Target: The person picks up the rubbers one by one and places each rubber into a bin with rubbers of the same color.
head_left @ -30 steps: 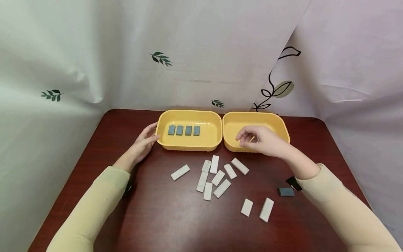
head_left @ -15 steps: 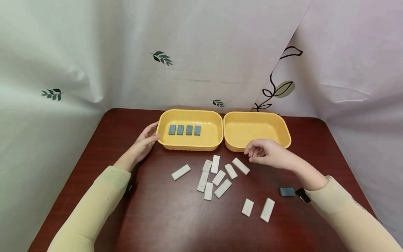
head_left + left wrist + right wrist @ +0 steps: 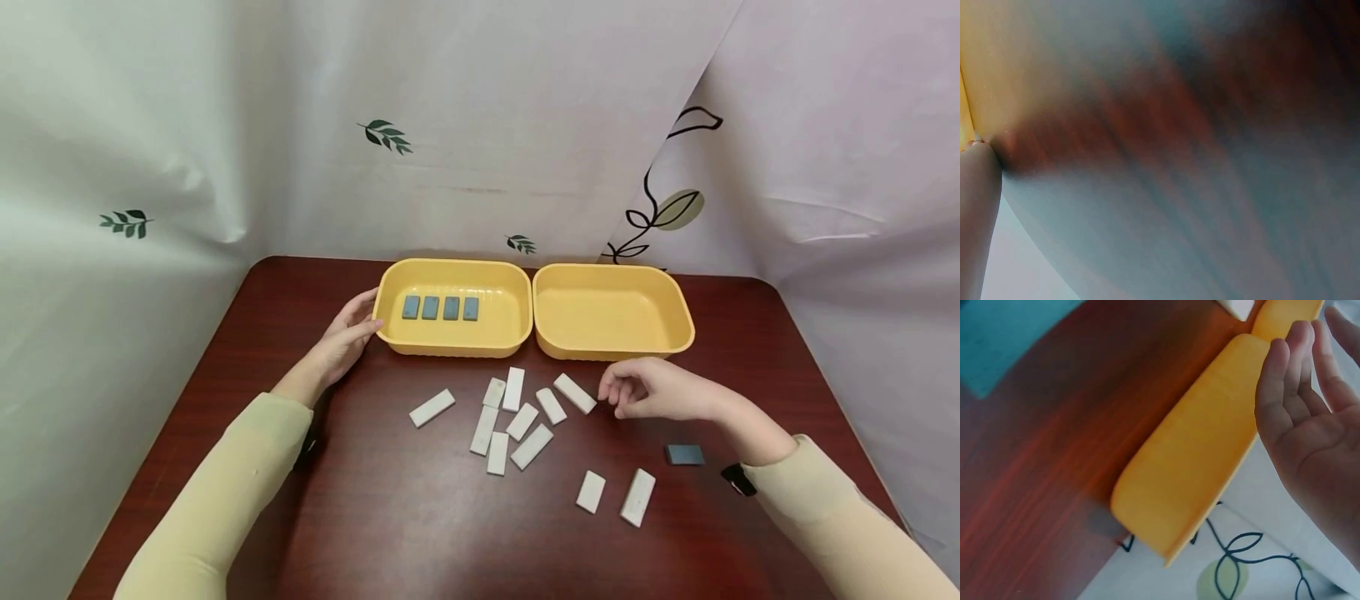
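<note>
My left hand (image 3: 342, 340) rests against the left end of the left yellow tray (image 3: 408, 348), its thumb tip at the rim and its fingers stretched along the outside. Inside that tray, several blue-grey rectangular blocks (image 3: 451, 308) lie in a row. My right hand (image 3: 656, 389) hovers in front of the right yellow tray (image 3: 615, 350), fingers loosely bent and holding nothing. Just left of its fingertips lies a white rectangular block (image 3: 575, 393). In the right wrist view, the right hand's palm (image 3: 1319, 447) and fingers show, with no object in them.
Several white blocks (image 3: 532, 447) are scattered mid-table. Two more, a short block (image 3: 591, 492) and a longer block (image 3: 637, 497), lie nearer the front. A lone blue-grey block (image 3: 685, 454) lies by the right forearm. Behind the reddish-brown table (image 3: 375, 533) hangs a pale curtain (image 3: 480, 125).
My right hand has drawn back from over the right tray toward the front right, passing its near rim. The left hand stays against the left tray.
</note>
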Tool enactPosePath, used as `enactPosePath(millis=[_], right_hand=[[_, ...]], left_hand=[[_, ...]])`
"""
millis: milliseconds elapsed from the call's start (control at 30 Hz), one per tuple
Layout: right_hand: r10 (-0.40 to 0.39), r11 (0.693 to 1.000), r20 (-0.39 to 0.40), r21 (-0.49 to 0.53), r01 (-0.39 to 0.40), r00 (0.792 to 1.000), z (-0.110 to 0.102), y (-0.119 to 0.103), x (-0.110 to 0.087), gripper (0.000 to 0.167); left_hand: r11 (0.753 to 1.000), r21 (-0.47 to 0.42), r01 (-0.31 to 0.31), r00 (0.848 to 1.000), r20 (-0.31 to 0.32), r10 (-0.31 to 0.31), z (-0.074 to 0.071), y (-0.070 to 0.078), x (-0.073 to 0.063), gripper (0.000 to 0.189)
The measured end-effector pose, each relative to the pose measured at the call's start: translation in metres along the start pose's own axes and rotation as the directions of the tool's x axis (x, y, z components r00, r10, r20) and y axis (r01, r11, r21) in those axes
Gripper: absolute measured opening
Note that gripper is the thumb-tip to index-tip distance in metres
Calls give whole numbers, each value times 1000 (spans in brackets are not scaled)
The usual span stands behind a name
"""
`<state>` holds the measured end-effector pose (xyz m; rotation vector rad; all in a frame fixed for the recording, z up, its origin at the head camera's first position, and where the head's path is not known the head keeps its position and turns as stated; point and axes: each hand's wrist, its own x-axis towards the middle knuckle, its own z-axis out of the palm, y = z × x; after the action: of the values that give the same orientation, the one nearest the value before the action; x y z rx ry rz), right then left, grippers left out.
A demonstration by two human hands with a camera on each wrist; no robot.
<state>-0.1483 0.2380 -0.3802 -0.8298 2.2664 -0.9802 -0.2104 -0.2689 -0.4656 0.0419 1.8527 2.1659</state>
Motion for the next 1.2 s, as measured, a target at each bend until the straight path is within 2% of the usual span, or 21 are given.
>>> enactPosePath(millis=[300,467,733,1200], right_hand=[[20,1000,51,-13,-20,998,2,21,-16,18],[31,999,70,-31,-29,997,0,32,-34,20],[42,999,69,-17,-41,997,0,51,-58,23],[97,995,33,-35,-96,995,5,67,-73,29]], left_hand=[[1000,-19,-3,1000,-14,2,1,-1,0,68],[1000,-12,-19,1000,-8,19,2,-3,1,68],[999,-28,-34,999,-13,34,1,-2,1,67],[999,-17,-32,999,-8,32,2,-2,2,65]])
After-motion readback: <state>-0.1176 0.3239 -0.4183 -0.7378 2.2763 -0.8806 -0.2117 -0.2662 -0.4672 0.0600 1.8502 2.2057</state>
